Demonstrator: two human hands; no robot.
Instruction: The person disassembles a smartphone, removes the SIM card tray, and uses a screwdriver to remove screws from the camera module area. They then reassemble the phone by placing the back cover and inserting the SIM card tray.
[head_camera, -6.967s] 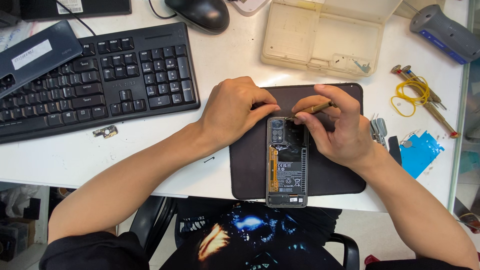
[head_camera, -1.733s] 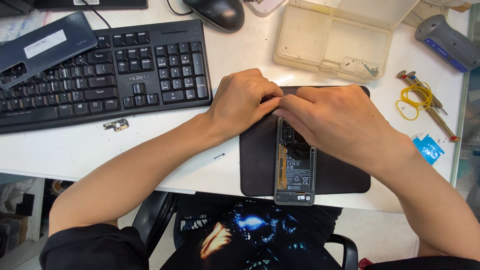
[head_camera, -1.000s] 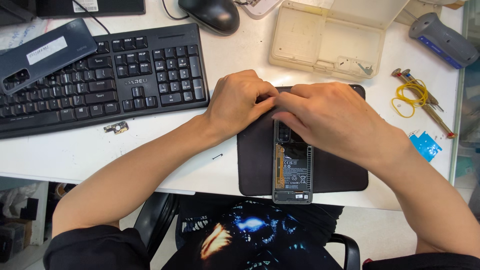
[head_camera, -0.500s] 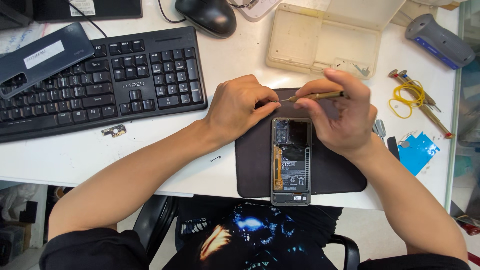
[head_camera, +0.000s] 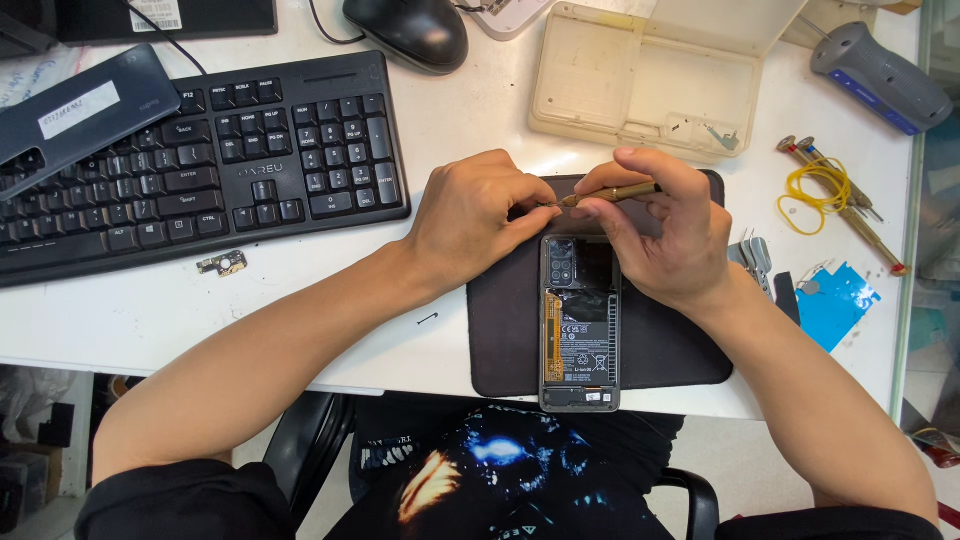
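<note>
The right hand (head_camera: 672, 232) pinches a brass screwdriver (head_camera: 612, 194), its tip meeting the curled left hand (head_camera: 478, 213) fingers above the opened phone (head_camera: 580, 330) on a dark mat (head_camera: 670, 345). A keyboard (head_camera: 200, 170) lies left and a plastic case (head_camera: 640, 80) beyond on the bench (head_camera: 330, 300).

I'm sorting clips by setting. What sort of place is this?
Most likely a phone repair bench at an office-style desk. An opened phone lies on a dark work mat, the right hand holds a small screwdriver, and a plastic parts box sits beside a keyboard.
</note>
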